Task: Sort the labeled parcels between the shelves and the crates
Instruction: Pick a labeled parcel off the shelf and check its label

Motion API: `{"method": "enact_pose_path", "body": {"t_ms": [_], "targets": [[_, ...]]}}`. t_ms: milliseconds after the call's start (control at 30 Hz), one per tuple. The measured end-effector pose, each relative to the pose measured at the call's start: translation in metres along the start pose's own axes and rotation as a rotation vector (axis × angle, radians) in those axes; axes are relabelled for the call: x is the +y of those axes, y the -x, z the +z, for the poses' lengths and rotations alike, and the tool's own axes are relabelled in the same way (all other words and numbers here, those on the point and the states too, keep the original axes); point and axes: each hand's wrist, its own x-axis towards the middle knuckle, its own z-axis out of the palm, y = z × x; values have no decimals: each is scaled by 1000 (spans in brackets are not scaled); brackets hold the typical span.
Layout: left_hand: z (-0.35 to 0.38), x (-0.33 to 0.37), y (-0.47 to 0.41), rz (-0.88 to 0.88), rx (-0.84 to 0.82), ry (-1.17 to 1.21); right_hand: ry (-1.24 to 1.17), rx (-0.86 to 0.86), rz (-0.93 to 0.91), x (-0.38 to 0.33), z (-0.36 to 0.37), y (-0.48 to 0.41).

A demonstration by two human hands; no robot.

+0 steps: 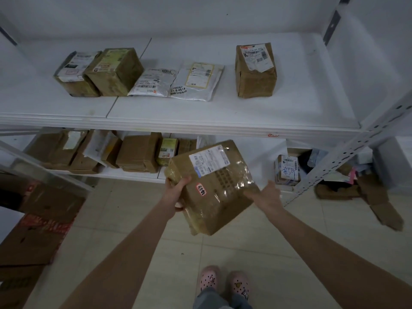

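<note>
A taped brown cardboard parcel (214,186) with a white shipping label and a small red-edged sticker hangs tilted in front of the lower shelf. My left hand (177,192) grips its left edge, thumb on top. My right hand (267,195) holds its right edge from the side. On the white upper shelf (200,112) lie two brown boxes (100,72) at the left, two white mailer bags (178,82) in the middle and one labelled brown box (256,70) at the right.
The lower shelf (133,172) carries several brown boxes and packets. A grey perforated upright (356,143) slants at the right. Torn cardboard and loose items (356,188) lie on the tiled floor beyond it. Flattened cartons (38,230) stand at the left. My feet are at the bottom.
</note>
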Motion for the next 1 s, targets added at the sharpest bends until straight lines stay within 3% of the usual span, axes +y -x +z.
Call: {"method": "enact_pose_path", "body": {"t_ms": [100,167,267,467,567,667,800,1000], "targets": [[10,-8,4,-20,-17,119,-416,-438,303,12,19,16],[17,-11,7,-15,-39,164,-639,-586,348,13,32,24],[22,-12,8,6,-59,178,-775,-464,336,10,40,23],[23,-11,9,25,-102,206,-699,-317,376,6,27,13],[16,-7,5,58,4,193,-674,-294,344,3,25,9],[-4,6,-5,131,154,79,-559,-276,261,6,19,5],[-22,11,-5,90,49,-222,-375,-286,149,8,11,0],[-21,-1,6,102,71,-180,-244,-209,53,-1,5,-8]]}}
